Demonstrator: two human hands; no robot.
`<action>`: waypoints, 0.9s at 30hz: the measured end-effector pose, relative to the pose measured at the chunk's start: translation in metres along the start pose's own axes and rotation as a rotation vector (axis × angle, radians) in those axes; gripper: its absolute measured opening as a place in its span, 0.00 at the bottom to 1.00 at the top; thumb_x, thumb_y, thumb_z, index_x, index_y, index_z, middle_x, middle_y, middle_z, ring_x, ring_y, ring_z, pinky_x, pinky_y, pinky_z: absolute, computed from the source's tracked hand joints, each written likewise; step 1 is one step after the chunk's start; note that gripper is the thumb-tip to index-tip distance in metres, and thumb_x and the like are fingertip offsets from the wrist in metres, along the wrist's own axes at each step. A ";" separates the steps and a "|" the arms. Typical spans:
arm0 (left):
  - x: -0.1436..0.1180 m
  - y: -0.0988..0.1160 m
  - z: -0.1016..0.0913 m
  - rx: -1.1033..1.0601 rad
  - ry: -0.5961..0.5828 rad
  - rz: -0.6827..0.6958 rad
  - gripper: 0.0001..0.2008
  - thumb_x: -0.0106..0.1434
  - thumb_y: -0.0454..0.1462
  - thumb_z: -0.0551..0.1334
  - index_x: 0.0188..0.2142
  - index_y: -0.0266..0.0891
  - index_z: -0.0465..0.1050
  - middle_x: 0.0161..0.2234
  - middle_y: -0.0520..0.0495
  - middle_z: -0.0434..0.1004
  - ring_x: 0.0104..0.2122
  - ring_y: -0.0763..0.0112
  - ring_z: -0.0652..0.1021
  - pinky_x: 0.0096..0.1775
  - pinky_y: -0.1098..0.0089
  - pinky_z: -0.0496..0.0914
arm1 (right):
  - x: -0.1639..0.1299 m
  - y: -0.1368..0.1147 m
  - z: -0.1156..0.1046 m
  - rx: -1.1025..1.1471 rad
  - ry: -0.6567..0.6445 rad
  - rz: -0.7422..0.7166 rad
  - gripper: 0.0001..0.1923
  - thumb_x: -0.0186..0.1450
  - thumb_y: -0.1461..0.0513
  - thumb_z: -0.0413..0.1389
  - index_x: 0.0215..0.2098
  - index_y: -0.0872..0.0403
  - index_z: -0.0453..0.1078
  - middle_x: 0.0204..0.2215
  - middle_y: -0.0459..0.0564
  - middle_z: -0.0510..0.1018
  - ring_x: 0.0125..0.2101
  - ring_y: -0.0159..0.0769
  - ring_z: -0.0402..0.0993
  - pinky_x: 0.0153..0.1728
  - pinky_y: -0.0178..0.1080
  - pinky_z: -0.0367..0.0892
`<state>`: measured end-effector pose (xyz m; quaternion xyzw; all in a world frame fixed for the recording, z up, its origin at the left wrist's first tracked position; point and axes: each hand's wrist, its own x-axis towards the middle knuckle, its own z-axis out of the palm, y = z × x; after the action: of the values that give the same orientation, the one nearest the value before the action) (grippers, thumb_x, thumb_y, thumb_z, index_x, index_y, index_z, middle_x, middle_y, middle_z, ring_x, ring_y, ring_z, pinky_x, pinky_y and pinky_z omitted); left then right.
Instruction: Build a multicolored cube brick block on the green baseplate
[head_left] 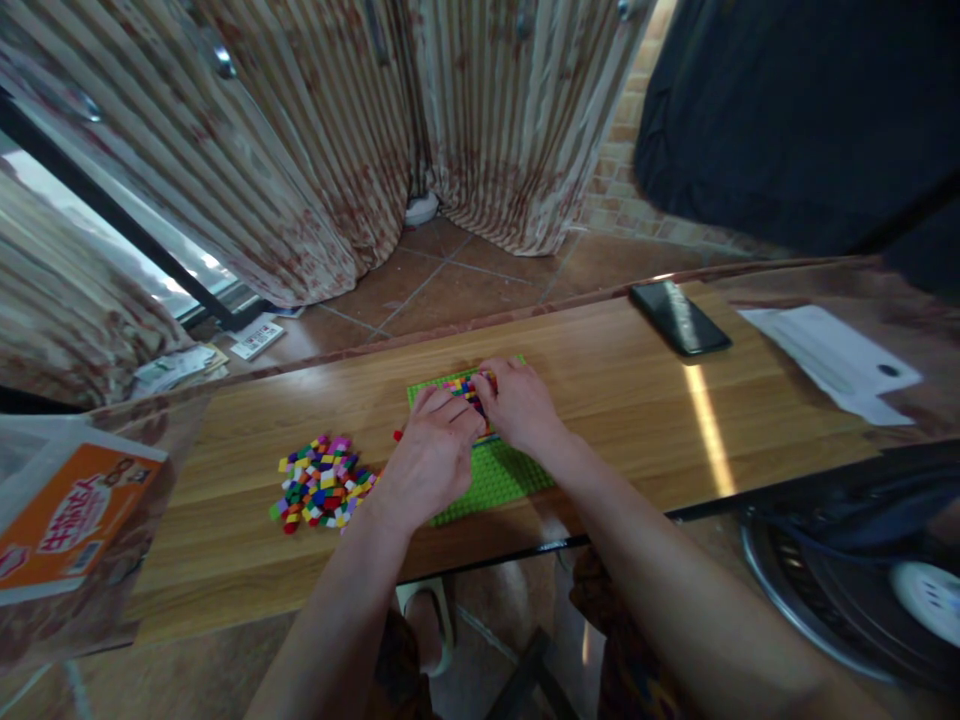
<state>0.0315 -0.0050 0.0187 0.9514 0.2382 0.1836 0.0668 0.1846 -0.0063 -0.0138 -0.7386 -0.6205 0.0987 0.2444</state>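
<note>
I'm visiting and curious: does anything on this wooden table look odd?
Slightly: one small red plastic brick lies apart from the loose multicoloured brick pile, near the left edge of the green studded baseplate. Nothing looks damaged.

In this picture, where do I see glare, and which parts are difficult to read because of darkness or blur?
In the head view, glare lies across the phone, and a bright streak runs over the table; in the same head view, the dark cloth shows little detail, and the small blocks look soft-edged.
</note>
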 end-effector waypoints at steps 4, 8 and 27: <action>0.001 0.001 -0.001 0.003 -0.018 -0.002 0.10 0.60 0.26 0.54 0.27 0.40 0.68 0.30 0.47 0.73 0.37 0.63 0.70 0.47 0.57 0.65 | -0.001 -0.002 -0.001 -0.004 -0.001 -0.008 0.16 0.70 0.57 0.45 0.46 0.55 0.70 0.42 0.56 0.76 0.45 0.42 0.70 0.48 0.42 0.62; 0.004 0.002 -0.001 0.003 -0.042 -0.035 0.10 0.59 0.26 0.55 0.27 0.39 0.69 0.31 0.46 0.74 0.37 0.62 0.70 0.46 0.57 0.65 | -0.001 -0.002 -0.002 -0.013 -0.013 -0.003 0.16 0.70 0.57 0.45 0.46 0.55 0.71 0.42 0.56 0.76 0.44 0.42 0.70 0.48 0.42 0.62; -0.006 0.002 0.004 -0.053 0.045 -0.074 0.09 0.65 0.30 0.54 0.30 0.39 0.70 0.32 0.47 0.73 0.37 0.64 0.70 0.46 0.59 0.65 | -0.001 0.001 -0.001 0.097 0.046 0.053 0.19 0.70 0.55 0.45 0.49 0.57 0.70 0.44 0.57 0.75 0.47 0.42 0.70 0.50 0.42 0.62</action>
<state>0.0291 -0.0094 0.0134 0.9355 0.2695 0.2084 0.0935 0.1851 -0.0077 -0.0138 -0.7443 -0.5892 0.1181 0.2914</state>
